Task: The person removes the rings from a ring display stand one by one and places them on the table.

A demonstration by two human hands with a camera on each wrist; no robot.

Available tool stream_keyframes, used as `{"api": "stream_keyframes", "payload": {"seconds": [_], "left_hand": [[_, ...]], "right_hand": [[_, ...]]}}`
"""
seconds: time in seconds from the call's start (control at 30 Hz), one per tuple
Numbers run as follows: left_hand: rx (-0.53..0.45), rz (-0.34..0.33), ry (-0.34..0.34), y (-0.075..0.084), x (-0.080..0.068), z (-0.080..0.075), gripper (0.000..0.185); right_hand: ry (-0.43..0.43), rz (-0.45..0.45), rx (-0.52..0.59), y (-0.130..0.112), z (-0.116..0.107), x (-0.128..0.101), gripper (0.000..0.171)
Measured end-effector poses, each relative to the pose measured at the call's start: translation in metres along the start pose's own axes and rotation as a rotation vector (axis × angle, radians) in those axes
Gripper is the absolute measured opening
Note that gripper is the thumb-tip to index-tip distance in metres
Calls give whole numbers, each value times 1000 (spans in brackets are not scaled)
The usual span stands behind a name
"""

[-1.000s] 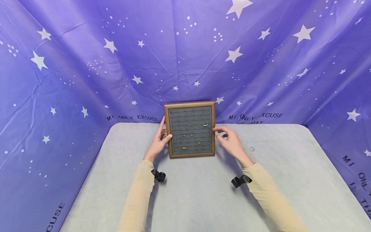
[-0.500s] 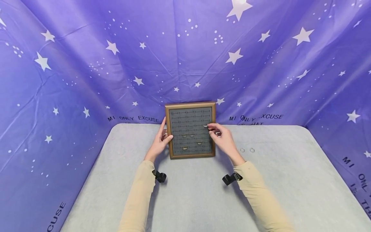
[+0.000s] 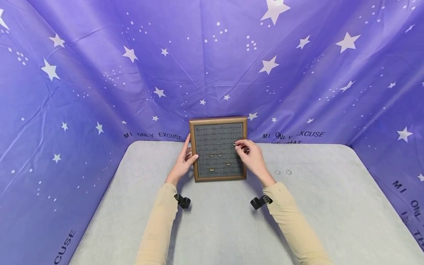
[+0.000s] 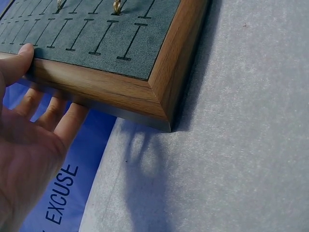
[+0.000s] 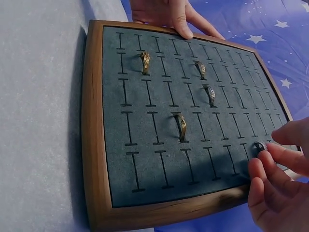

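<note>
A wooden-framed ring board [image 3: 218, 176] with grey slotted felt stands tilted back against the backdrop. My left hand [image 3: 189, 154] grips its left edge, thumb [image 4: 18, 59] on the front rim and fingers behind. My right hand [image 3: 239, 145] pinches a silver ring [image 5: 259, 146] that sits in a slot near the board's right edge. Several gold rings [image 5: 180, 126] sit in other slots, one near the lower left [image 3: 211, 169]. In the left wrist view the frame's bottom corner [image 4: 161, 99] rests on the table.
Two loose rings [image 3: 277, 172] [image 3: 289, 172] lie on the grey table [image 3: 218, 228] to the right of the board. A purple star-printed backdrop [image 3: 212, 66] closes in the back and both sides.
My right hand moved left from the frame's right edge onto the felt and now pinches the silver ring. A second loose ring on the table came into sight. The left hand has stayed put.
</note>
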State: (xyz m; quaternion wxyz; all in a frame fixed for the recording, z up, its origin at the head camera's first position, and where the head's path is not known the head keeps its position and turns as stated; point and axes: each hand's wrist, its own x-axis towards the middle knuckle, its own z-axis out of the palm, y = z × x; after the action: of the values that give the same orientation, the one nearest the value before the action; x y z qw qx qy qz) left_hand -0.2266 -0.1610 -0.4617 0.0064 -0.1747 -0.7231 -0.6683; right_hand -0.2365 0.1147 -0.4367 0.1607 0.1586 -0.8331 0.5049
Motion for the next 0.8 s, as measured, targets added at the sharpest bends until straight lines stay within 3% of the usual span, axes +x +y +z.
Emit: {"api": "stream_keyframes", "payload": {"seconds": [0.23,0.37,0.53,0.8], "left_hand": [[11,-6,0,0,0,-1,83],[8,0,-2,0,0,-1,83],[4,14,2,-6,1,-1,83],[39,-20,14,0,-2,0,81]], "right_hand": [[57,-44,-39,1,5,4,9],[79,-26,-55,1,8,5,8],[78,10,-73,1,9,4,6],[66,-2,-95,2,9,4,3]]}}
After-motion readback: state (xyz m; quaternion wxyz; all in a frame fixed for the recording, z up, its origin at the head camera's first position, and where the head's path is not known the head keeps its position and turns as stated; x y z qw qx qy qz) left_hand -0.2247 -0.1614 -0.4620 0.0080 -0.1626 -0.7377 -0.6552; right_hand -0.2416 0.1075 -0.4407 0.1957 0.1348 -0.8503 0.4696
